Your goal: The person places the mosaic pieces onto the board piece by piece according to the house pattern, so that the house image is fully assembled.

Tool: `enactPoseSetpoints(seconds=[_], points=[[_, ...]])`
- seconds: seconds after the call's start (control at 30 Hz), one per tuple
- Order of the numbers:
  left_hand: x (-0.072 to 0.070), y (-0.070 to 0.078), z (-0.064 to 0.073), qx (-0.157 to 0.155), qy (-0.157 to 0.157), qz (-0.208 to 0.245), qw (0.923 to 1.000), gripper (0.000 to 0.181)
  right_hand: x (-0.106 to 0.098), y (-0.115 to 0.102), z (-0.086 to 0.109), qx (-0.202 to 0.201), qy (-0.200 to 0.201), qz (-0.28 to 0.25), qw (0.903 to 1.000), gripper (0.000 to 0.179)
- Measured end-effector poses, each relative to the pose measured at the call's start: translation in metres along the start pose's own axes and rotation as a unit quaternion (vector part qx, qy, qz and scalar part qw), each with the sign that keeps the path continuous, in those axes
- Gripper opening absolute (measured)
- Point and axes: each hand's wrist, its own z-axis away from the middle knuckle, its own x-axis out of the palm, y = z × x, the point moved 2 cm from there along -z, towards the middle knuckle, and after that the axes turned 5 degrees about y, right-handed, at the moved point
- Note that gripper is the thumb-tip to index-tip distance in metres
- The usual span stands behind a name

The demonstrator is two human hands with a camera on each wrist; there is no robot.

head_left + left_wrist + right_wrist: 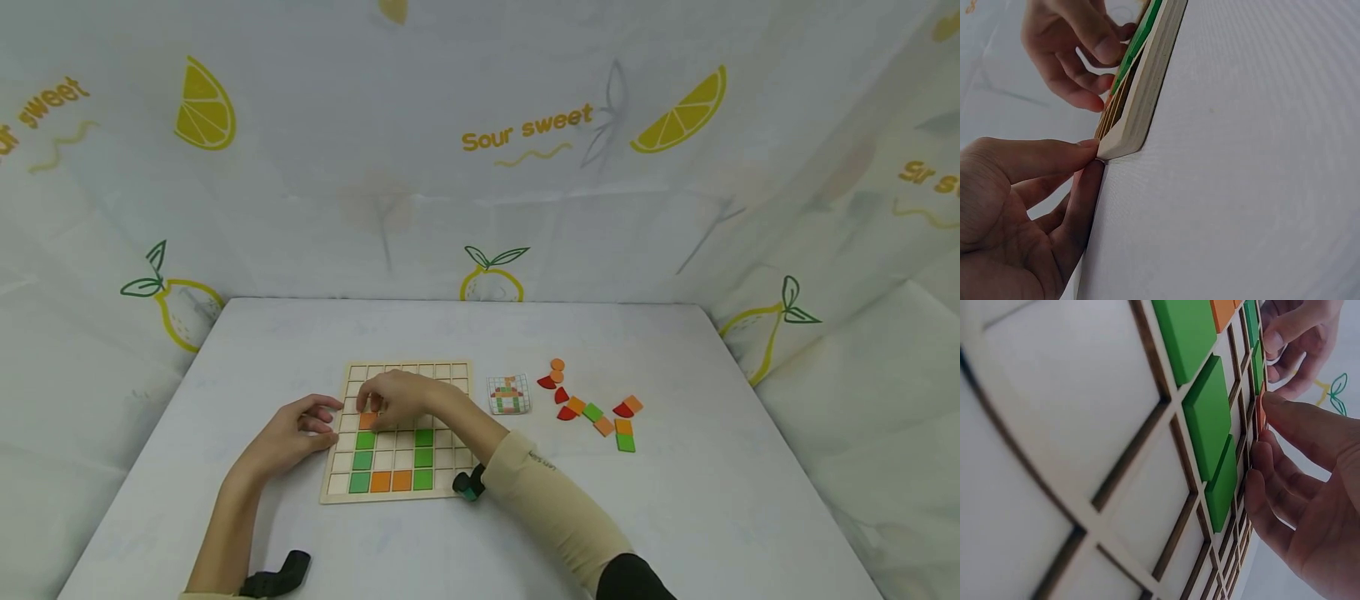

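Note:
A wooden grid board (382,500) lies flat, with green squares (423,458) and orange squares (392,481) in some cells. My right hand (397,396) reaches over it and pinches an orange square (367,421) between thumb and fingertips, at the top of the left green column. In the right wrist view this orange square (1261,407) is mostly hidden by the fingers. My left hand (288,433) holds the board's left edge. Close up in the left wrist view, the left thumb (1054,153) and a finger meet at a board corner (1124,147).
Right of the board lies a small printed pattern card (509,394). Farther right are loose pieces: red quarter shapes (566,412), orange circles (557,365), orange squares (603,426) and green squares (626,442). All are on a white table (675,517) before a lemon-printed curtain (337,208).

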Motion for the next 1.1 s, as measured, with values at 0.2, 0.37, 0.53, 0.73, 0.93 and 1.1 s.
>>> enactPoseSetpoints(seconds=[0.2, 0.37, 0.53, 0.73, 0.93, 1.1], points=[[0.001, -0.001, 0.0, 0.003, 0.001, -0.003, 1.0, 0.05, 0.0, -0.001, 0.002, -0.009, -0.001, 0.019, 0.9998, 0.024], [0.0, -0.001, 0.0, 0.0, 0.002, -0.003, 1.0, 0.051, -0.003, -0.001, 0.008, -0.023, -0.001, 0.009, 0.9997, 0.024], [0.0, 0.0, 0.0, -0.002, 0.003, -0.003, 1.0, 0.051, -0.006, 0.003, 0.013, -0.033, 0.003, -0.022, 0.9992, 0.026], [0.0, 0.0, 0.0, -0.003, 0.006, -0.008, 1.0, 0.051, -0.015, 0.007, 0.024, -0.029, 0.008, -0.053, 0.9981, 0.029], [0.0, 0.0, -0.001, -0.005, 0.007, -0.009, 0.9999, 0.05, -0.029, 0.015, 0.041, -0.041, 0.027, -0.077, 0.9958, 0.03], [0.002, -0.001, 0.0, -0.006, 0.009, -0.01, 0.9999, 0.05, -0.041, 0.024, 0.061, -0.037, 0.055, -0.081, 0.9945, 0.031]])
